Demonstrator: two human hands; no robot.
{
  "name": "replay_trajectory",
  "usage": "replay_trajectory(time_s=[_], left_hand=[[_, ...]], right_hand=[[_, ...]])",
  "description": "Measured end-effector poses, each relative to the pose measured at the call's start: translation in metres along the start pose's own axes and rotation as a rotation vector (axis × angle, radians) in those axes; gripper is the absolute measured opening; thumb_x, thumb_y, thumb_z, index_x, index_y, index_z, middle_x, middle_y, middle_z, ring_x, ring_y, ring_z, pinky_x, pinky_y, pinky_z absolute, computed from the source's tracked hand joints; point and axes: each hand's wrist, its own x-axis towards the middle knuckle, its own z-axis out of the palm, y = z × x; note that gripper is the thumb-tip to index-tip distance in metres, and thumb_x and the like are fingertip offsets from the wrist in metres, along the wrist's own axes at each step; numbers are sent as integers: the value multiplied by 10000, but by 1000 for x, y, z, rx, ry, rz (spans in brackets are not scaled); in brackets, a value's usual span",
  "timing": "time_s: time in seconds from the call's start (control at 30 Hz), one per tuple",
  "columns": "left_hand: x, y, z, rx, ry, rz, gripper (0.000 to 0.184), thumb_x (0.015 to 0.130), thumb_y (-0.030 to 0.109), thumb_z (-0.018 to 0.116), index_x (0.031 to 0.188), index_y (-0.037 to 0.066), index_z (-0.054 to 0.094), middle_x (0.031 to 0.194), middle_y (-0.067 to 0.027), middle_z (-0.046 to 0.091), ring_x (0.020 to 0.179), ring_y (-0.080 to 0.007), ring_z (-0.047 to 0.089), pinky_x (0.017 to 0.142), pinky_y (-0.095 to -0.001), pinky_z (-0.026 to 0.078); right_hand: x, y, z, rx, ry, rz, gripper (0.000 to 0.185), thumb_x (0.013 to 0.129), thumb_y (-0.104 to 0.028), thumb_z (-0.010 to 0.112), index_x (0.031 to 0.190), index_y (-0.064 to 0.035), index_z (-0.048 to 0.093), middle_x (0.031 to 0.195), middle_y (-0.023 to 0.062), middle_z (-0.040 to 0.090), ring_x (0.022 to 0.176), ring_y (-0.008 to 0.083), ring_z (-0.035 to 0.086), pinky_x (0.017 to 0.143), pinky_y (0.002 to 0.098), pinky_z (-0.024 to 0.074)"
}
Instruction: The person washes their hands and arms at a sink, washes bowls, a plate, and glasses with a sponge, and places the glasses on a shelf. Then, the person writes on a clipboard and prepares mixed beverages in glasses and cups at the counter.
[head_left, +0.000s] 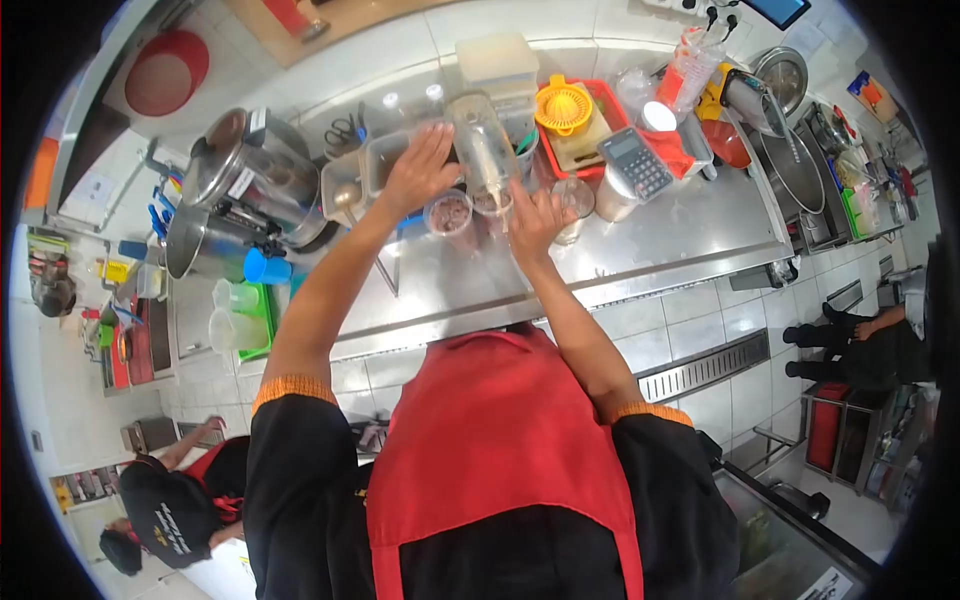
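A clear blender jug (478, 135) with pale residue inside is tilted mouth-down over a clear plastic cup (490, 206). My left hand (424, 166) lies flat with its fingers stretched out, beside the jug; whether the palm touches it I cannot tell. My right hand (538, 218) is at the lower end of the jug, its fingers bent against it near the mouth. To the left stands another clear cup (450, 213) with dark reddish-brown contents. Just right of my right hand is a glass (573, 205).
A red tray (612, 103) holds a yellow citrus juicer (563, 106). A calculator (636, 160) rests on a white-lidded tub. Metal containers (385, 160), a ladle (346, 197) and a large steel urn (262, 185) stand left. Other people are at lower left (165, 510) and far right (885, 330).
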Motion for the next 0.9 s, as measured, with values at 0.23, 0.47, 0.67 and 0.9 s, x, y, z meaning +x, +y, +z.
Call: replay_trajectory(time_s=[0.23,0.47,0.67,0.9], left_hand=[[-11,-14,19,46,-79,21,194,815,260,631,773,83,562,1203,-203,574,1135,-320,547,1011,-397,418],[-8,-29,17,85,-102,153,211,813,265,618,721,85,555,1248,-214,542,1172,-329,519,1034,-405,393],[-5,-22,18,85,-110,227,240,830,246,597,681,77,515,1230,-223,552,1162,-325,527,1042,-412,387],[8,-38,15,154,-113,222,210,850,265,582,763,77,545,1288,-220,511,1198,-329,496,1056,-411,368]], right_hand=[[1,3,5,-50,-10,-39,410,689,-63,621,1050,-241,693,643,-15,388,677,161,426,695,341,199],[-20,2,-10,-25,-24,-54,443,673,-30,623,1061,-233,690,643,-13,385,675,169,424,692,352,199],[-8,-3,15,-12,8,-90,478,676,-106,621,1142,-204,655,656,3,405,668,172,430,692,356,212],[-66,3,-40,-23,-147,-106,432,729,-75,678,1141,-205,663,652,16,440,745,177,500,632,338,200]])
